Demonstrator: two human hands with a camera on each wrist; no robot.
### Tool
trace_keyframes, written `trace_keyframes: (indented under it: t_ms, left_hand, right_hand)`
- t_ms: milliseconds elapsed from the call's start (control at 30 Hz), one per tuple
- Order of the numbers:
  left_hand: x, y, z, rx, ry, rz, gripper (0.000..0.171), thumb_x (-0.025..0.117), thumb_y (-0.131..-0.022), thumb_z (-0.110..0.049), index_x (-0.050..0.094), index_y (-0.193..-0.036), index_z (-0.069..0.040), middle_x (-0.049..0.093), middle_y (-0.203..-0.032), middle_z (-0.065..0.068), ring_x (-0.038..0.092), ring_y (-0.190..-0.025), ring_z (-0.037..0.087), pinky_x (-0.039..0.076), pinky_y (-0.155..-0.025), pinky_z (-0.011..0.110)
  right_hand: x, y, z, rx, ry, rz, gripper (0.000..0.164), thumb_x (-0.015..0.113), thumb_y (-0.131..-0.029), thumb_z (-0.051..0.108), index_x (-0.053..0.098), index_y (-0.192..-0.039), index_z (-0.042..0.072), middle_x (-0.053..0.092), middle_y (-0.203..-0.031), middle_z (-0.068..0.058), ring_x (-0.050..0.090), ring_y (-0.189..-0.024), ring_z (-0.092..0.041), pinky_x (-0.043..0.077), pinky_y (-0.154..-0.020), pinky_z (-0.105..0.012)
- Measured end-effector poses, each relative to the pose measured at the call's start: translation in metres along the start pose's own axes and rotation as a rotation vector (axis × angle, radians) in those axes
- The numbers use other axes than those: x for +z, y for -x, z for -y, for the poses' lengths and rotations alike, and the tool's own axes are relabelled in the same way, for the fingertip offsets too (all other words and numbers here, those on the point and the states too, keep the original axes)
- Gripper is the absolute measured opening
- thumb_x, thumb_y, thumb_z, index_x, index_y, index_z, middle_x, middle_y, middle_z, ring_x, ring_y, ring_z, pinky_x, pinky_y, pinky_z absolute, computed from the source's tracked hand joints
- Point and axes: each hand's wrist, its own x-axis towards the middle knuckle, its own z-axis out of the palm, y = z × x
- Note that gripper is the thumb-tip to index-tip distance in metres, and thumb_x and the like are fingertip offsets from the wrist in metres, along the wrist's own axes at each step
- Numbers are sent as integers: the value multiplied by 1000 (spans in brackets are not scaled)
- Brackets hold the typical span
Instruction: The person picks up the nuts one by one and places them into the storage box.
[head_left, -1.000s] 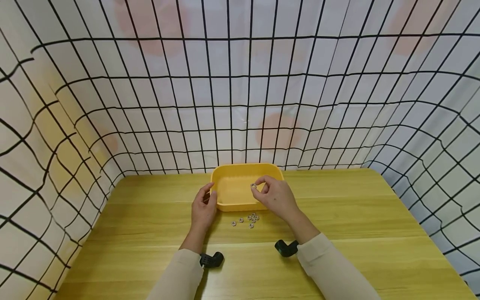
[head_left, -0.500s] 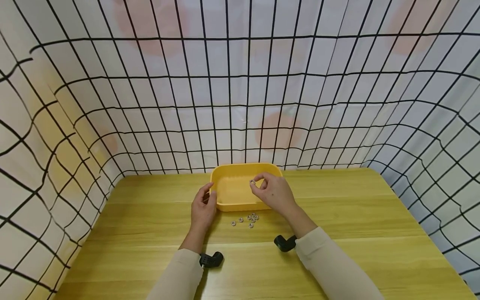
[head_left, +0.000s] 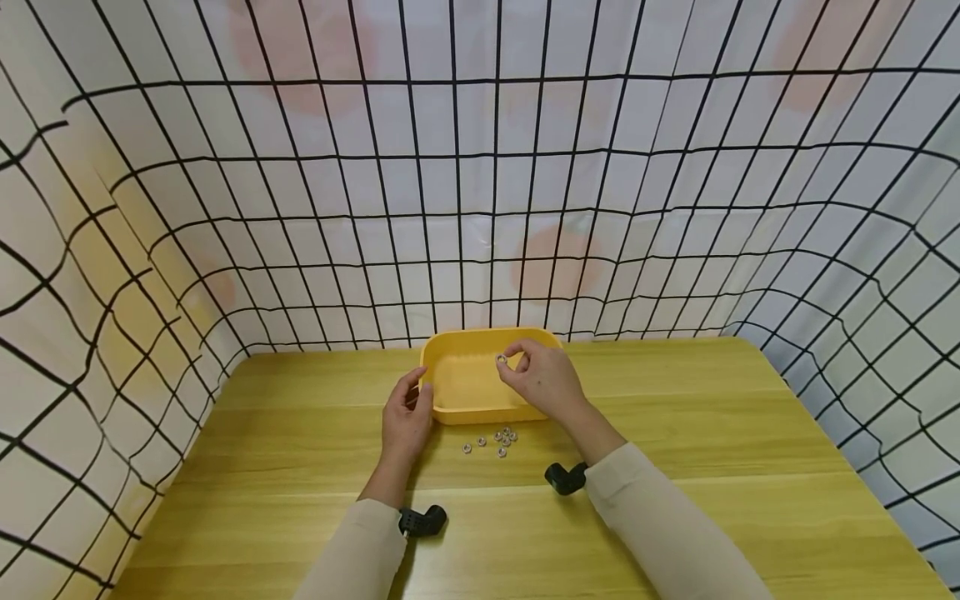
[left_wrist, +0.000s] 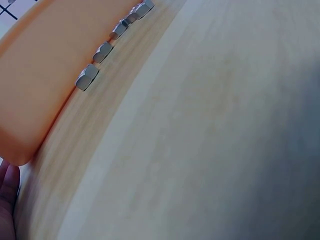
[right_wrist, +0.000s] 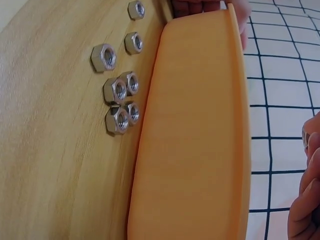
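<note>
Nut: one small silver hexagonal metal nut (head_left: 502, 359), raised above the hollow of the shallow yellow plastic tray with rounded corners (head_left: 468, 417), not resting on it.
Right hand: your thumb and index finger (head_left: 519, 345) are clamped on that nut at their tips; the rest of your right hand (head_left: 546, 382) hangs over the tray's right part.
Just changed: over the last second your right hand has drifted slightly to your left and away from you, bringing the nut a bit deeper over the tray.
Meaning: the shift is small, yet the nut now sits more squarely within the tray's outline; with the pinch unbroken, judge your work on this nut as under way rather than done.
Left hand: your left hand (head_left: 405, 427) has stayed at the tray's left end, touching it, thumb and index finger apart; from these angles you cannot tell whether it grips the wall or merely steadies it.
Tray: standing on the yellowish wood-grained worktop (head_left: 675, 467), unmoved, so your right hand has a settled place beneath it.
Loose nuts: seven matching silver metal nuts (right_wrist: 111, 91) lie outside the tray, on your side of it, five gathered close and two farther left, undisturbed since a second ago.
</note>
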Motion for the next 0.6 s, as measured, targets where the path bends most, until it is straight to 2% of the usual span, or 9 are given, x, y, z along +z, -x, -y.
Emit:
trace_keyframes:
  t_ms: [400, 600]
  left_hand:
    - [0, 1, 0, 0, 0, -2, 33, 61, -102, -25, 65, -135, -21, 61, -142, 10, 62, -126, 31, 51, -106, 51]
    - [0, 0, -1, 0, 0, 2, 33, 61, -102, -25, 65, -135, -21, 62, -142, 10, 62, -125, 31, 52, -105, 51]
  right_hand:
    - [7, -17, -5, 32, 60, -1, 24, 71, -94, 36, 72, -108, 16, 63, -67, 4, 51, -50, -14, 40, -52, -29]
    - [14, -21, -9, 49, 28, 3, 22, 73, -93, 33, 71, -106, 16, 62, -67, 2, 48, -49, -13, 36, -47, -26]
